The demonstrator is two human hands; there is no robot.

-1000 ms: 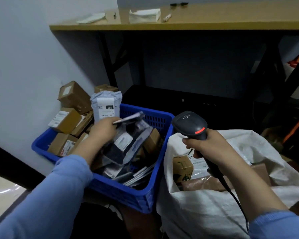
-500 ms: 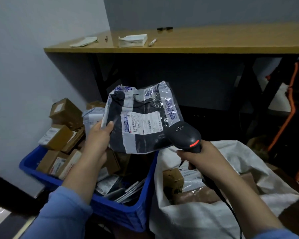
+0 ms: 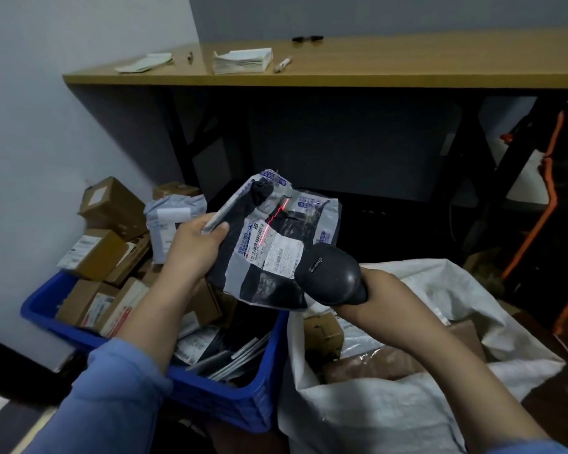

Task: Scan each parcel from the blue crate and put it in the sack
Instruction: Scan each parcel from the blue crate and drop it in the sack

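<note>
- Grip: the left hand (image 3: 194,247) pinches the poly mailer (image 3: 295,224) at its rolled left edge, thumb on top and fingers curled behind. The bag hangs in the air above the blue crate (image 3: 230,398), face tilted toward the scanner, and is not yet over the sack (image 3: 391,404).
- Scanner: the right hand (image 3: 384,290) is wrapped round the handle of the barcode scanner (image 3: 332,276), whose head sits just beside the mailer's lower right corner. The trigger finger is hidden, so I cannot tell whether it presses.
- Aim: the red laser line (image 3: 273,221) crosses the upper left of the shipping label (image 3: 276,253) and kinks where the film wrinkles — a likely cause of a missed read.
- Fix, as I judge it: pull the film flat, turn the mailer so the line runs square across every bar of one code, and ease the scanner back so the beam spans it. Glossy film may glare, so a slight tilt should help.
- After the read: the sack stands open against the crate's right side, a small carton (image 3: 322,332) already inside — a short carry.
- Progress: cardboard boxes (image 3: 92,253) and flat mailers fill the crate, so much remains.
</note>
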